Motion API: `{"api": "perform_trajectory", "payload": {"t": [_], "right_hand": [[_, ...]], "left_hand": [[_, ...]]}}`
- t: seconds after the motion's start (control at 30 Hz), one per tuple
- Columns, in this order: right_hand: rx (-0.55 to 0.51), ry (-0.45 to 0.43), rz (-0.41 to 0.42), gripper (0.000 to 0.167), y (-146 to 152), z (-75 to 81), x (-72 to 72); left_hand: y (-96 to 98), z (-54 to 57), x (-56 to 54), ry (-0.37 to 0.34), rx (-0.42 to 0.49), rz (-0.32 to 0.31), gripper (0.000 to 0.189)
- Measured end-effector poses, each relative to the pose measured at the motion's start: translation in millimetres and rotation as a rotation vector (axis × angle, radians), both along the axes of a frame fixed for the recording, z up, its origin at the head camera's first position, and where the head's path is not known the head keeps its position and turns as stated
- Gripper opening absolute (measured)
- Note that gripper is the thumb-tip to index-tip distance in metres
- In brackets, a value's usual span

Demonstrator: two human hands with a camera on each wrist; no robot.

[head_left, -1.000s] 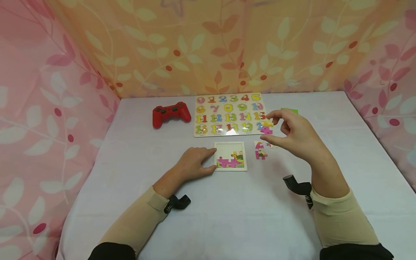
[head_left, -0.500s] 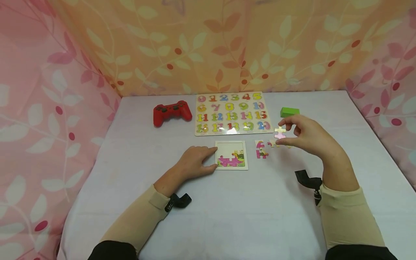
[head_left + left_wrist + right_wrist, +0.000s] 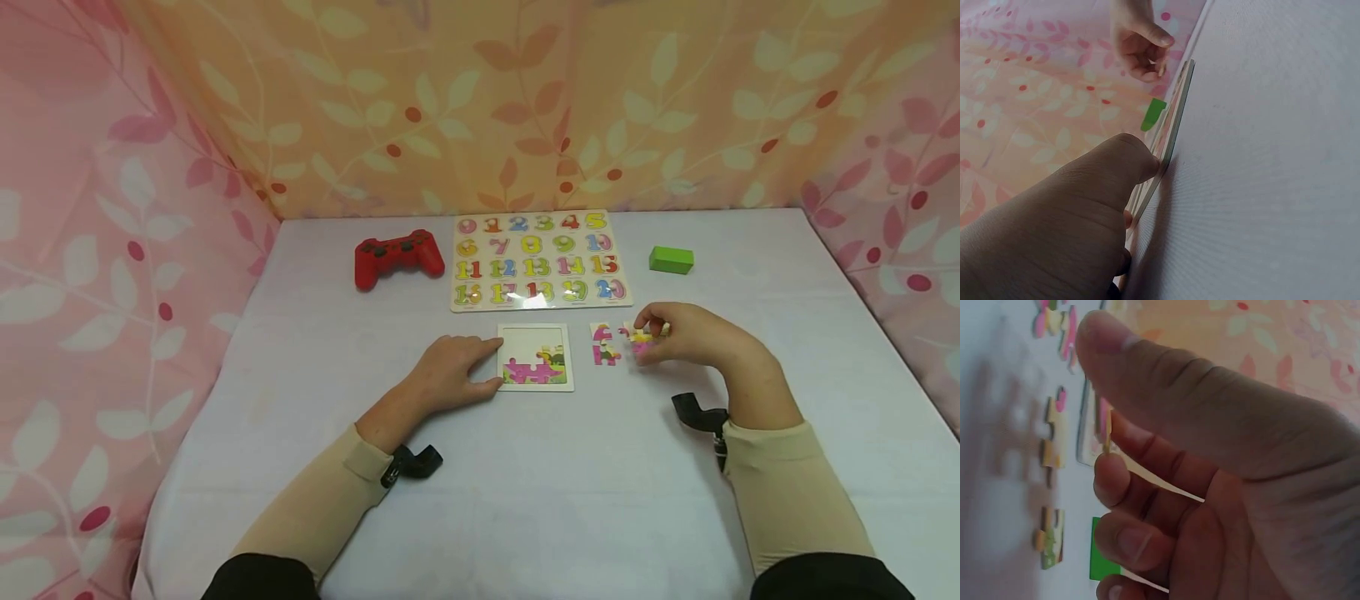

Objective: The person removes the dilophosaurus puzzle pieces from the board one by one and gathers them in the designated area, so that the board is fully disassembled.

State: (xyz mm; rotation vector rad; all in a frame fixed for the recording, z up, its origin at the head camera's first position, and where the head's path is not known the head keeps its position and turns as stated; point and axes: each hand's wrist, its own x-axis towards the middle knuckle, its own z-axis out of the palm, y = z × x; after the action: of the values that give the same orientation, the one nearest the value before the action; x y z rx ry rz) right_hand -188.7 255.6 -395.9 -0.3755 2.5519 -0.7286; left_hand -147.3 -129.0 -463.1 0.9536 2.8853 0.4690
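A small white puzzle frame [image 3: 568,358], partly filled with pink and green pieces along its bottom and right, lies flat on the table. My left hand [image 3: 442,375] touches its left edge with thumb and finger spread apart, not closed around it. To the right, my right hand [image 3: 697,337] pinches a yellow and pink puzzle piece [image 3: 1104,422] between thumb and fingers, above the table. Loose pink puzzle pieces [image 3: 603,346] lie between the frame and this hand. Below the held piece, the right wrist view shows a yellow piece [image 3: 1054,437] and a green-patterned piece [image 3: 1052,540].
A wooden number board [image 3: 540,260] lies behind the frame. Left of it rests a red game controller [image 3: 397,260]. A green block [image 3: 671,260] stands at the back right. Patterned curtains [image 3: 450,100] enclose the back and sides of the white-covered table [image 3: 480,517].
My right hand, holding the puzzle piece, has moved right and then down close to the loose pieces, uncovering the green block. My left hand stays at the frame.
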Motion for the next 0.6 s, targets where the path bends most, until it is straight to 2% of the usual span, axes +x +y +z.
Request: {"api": "perform_trajectory", "payload": {"t": [0.13,0.27,0.43,0.6], "right_hand": [[0.023,0.008,0.027,0.050,-5.1,-6.7,-0.3],[0.094,0.009,0.023,0.050,-9.6,-9.5,0.0],[0.170,-0.020,0.009,0.055,-13.7,-7.0,2.4],[0.193,-0.015,0.000,0.060,-17.2,0.9,4.6]], "left_hand": [[0.2,-0.6,0.0,0.005,0.000,-0.001,0.067],[0.3,-0.9,0.0,0.005,-0.004,-0.001,0.067],[0.5,0.9,0.5,0.001,0.000,-0.001,0.066],[0.0,0.3,0.4,0.005,-0.005,-0.001,0.066]]}}
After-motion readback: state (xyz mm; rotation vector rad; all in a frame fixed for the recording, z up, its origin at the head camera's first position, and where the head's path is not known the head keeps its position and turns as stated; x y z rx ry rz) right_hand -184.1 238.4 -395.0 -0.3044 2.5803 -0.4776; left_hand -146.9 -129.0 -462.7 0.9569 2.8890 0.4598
